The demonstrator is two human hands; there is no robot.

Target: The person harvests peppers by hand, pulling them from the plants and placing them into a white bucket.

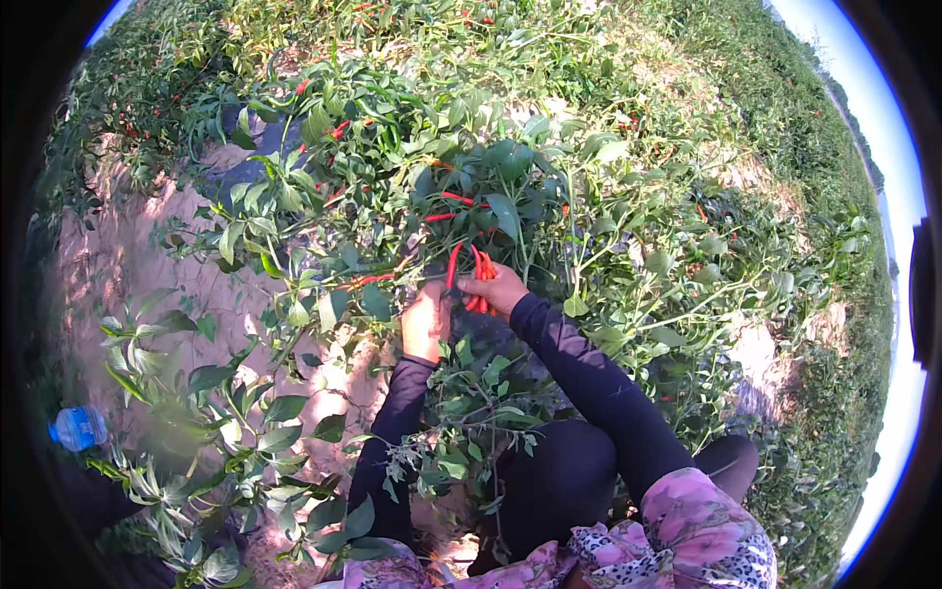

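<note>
My right hand (504,289) is closed around a bunch of red chili peppers (482,283), just right of the picture's middle. Close beside it on the left is my left hand (425,322), its fingers at the lower end of a curved red chili pepper (453,263); whether it grips that pepper is hard to tell. More red peppers (458,199) hang among the leaves of the pepper plant (508,158) just above my hands. Another red pepper (377,279) lies to the left of my left hand.
Leafy pepper plants (272,434) stand at the lower left and all around. Leafy stems (471,412) rise between my forearms. Bare soil (213,294) shows at left, with dark plastic sheeting (268,151) above it. A plastic bottle (78,428) lies at the far left edge.
</note>
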